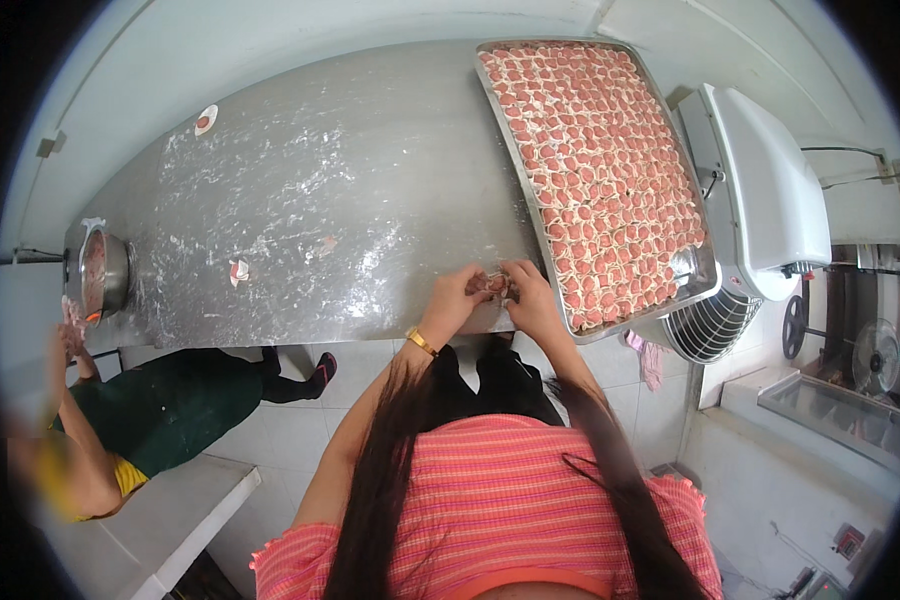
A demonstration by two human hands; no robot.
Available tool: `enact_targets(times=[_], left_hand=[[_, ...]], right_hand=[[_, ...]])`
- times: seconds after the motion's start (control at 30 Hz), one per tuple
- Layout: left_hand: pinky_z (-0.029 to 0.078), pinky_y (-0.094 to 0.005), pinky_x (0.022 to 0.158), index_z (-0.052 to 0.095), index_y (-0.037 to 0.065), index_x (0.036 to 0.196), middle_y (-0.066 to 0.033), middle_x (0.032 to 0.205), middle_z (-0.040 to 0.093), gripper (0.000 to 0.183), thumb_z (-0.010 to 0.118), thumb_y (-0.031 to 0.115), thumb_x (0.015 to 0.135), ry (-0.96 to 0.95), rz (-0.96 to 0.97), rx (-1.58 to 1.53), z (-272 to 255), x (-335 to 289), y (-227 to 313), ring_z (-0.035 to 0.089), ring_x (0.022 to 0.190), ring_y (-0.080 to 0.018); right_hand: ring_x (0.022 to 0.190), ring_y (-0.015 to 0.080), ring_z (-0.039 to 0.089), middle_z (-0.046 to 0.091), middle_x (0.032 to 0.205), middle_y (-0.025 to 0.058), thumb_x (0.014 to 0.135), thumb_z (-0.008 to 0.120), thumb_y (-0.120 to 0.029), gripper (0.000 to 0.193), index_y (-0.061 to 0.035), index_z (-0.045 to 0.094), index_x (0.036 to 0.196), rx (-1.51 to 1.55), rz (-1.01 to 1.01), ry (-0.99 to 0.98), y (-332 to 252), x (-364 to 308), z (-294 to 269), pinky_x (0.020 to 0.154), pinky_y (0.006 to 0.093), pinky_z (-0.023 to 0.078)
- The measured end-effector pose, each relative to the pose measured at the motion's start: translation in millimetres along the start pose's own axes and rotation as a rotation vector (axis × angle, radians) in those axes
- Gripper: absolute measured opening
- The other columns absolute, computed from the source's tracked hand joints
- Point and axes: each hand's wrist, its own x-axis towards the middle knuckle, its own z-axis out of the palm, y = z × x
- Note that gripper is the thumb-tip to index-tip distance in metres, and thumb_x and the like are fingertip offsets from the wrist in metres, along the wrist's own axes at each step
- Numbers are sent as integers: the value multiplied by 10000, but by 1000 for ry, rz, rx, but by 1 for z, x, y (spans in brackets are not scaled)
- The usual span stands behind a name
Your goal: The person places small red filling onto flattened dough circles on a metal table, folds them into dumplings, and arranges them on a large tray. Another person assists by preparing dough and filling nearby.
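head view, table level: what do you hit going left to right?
Metal bowl at the table's left end → single wrapped piece on the steel table → left hand → small piece pinched between both hands → right hand → tray of filled pieces → white machine.

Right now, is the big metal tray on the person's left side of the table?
No, the tray, packed with pink-filled pieces, sits at the table's right end, just beyond the right hand.
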Motion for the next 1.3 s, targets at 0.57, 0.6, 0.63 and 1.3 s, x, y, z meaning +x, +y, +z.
enact_targets(times=[0.57,0.6,0.63,1.3], left_hand=[[320,-475,993,377,-108,1258,-297,1259,390,811,712,406,727,1288,-515,674,-266,-69,-109,374,1185,-399],[352,-486,973,399,-132,1232,-317,1241,420,917,730,515,673,1261,-483,614,-288,-75,-133,411,1161,-416],[392,-487,934,447,-118,1201,-301,1168,493,936,736,568,634,1213,-659,827,-309,-78,-160,479,1081,-425],[474,-298,751,569,-19,1025,-90,953,602,293,679,40,759,709,-114,158,-129,-15,-79,576,843,-166]], right_hand=[[735,217,593,589,830,90,634,603,62,336,-45,638,951,87,185,127,0,-3,-47,657,319,476],[748,197,592,600,849,83,629,612,56,347,-45,642,960,87,246,220,15,-6,-74,663,310,476],[762,177,591,612,868,75,623,620,51,359,-45,645,969,97,296,307,37,-8,-99,668,301,476],[796,243,665,671,824,154,628,660,-34,355,-68,666,981,-171,643,374,167,-8,-232,727,330,505]])
